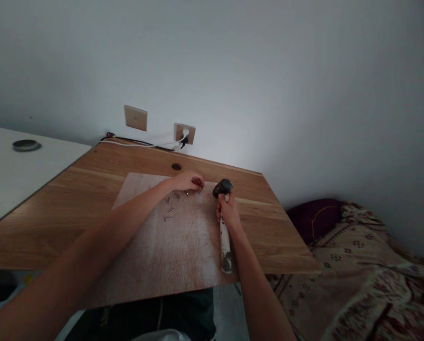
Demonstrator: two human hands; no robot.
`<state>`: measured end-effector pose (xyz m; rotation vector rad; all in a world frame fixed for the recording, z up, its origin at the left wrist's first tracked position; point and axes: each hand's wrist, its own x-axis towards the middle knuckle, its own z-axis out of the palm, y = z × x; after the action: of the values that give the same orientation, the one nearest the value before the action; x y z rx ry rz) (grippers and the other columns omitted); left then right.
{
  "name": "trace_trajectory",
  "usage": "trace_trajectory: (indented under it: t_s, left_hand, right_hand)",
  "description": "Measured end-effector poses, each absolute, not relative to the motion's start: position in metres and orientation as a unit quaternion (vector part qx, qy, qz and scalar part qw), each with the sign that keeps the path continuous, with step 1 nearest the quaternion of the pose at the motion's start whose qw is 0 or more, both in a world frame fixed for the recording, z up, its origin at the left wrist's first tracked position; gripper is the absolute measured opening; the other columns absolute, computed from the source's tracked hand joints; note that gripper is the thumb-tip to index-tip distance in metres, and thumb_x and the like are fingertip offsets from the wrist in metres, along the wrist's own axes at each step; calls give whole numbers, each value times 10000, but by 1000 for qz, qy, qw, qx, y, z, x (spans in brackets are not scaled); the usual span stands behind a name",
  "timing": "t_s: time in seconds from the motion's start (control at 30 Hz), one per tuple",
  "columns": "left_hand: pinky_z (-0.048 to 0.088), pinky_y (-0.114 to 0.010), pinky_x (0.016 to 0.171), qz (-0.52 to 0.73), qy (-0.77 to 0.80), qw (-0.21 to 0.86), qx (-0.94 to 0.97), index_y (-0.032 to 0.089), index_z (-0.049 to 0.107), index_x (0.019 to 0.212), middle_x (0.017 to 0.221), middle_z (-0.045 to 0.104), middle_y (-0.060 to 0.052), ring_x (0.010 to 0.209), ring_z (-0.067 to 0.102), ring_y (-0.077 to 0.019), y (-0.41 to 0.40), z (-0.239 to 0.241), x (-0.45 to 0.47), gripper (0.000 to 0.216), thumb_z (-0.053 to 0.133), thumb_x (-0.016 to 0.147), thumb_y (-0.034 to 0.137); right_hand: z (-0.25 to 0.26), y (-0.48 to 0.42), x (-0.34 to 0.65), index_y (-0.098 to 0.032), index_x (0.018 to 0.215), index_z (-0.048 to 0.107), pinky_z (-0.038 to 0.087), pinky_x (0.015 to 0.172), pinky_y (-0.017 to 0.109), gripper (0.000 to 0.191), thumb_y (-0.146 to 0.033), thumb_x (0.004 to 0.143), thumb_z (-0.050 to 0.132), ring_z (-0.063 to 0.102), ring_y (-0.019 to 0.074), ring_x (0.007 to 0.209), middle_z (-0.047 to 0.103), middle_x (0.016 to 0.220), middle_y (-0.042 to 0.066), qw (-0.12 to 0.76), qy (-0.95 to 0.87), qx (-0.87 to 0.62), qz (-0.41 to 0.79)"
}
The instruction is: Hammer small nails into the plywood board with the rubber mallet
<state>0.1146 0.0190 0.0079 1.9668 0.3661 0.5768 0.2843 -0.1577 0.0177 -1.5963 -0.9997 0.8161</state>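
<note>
Gripping hammer (225, 237): right hand (229, 208), at board's (183, 255) right side. Left hand (187, 181): apart, board's far edge, hold unclear. Nails (172, 210): several loose on board; any driven, cannot tell.

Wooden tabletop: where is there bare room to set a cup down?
Bare wood lies between the right hand and the right edge of the tabletop; the board is bare between the nails and the hammer handle. Crowded: nails near the left hand, cables along the back left.

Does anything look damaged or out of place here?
The white hammer handle looks scuffed, with dark patches breaking its surface near the end. The board also juts past the front of the table.
</note>
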Motion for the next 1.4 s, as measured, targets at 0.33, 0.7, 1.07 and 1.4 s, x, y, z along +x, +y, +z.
trace_trajectory:
  t_s: [0.33, 0.7, 1.07, 1.4]
  left_hand:
    - [513, -246, 731, 210, 147, 454, 853, 168, 787, 857, 790, 777, -22, 724, 700, -152, 16, 10, 114, 115, 787, 749, 207]
    - [529, -264, 721, 212, 165, 465, 844, 171, 751, 1054, 841, 782, -28, 754, 722, -173, 17, 11, 111, 338, 809, 722, 198]
    - [530, -279, 724, 217, 172, 509, 815, 168, 663, 1162, 844, 773, -28, 773, 730, -189, 18, 7, 109, 504, 855, 700, 223]
    - [529, -279, 720, 217, 186, 493, 822, 170, 687, 1145, 865, 773, -27, 779, 719, -190, 22, 6, 109, 495, 845, 678, 198]
  right_hand:
    - [18, -158, 283, -265, 1105, 441, 323, 310, 190, 271, -441, 930, 548, 422, 112, 303, 429, 526, -155, 524, -409, -663, 345]
    - [53, -154, 274, -254, 1171, 475, 334, 318, 206, 388, -462, 849, 534, 457, 114, 326, 563, 576, -111, 552, -409, -605, 403]
    - [41, -163, 245, -285, 1380, 434, 329, 364, 213, 529, -493, 914, 574, 426, 85, 391, 635, 765, -60, 599, -454, -504, 425]
    - [35, -160, 246, -270, 1470, 391, 334, 330, 204, 672, -483, 892, 660, 446, 81, 360, 627, 749, -84, 571, -452, -518, 448]
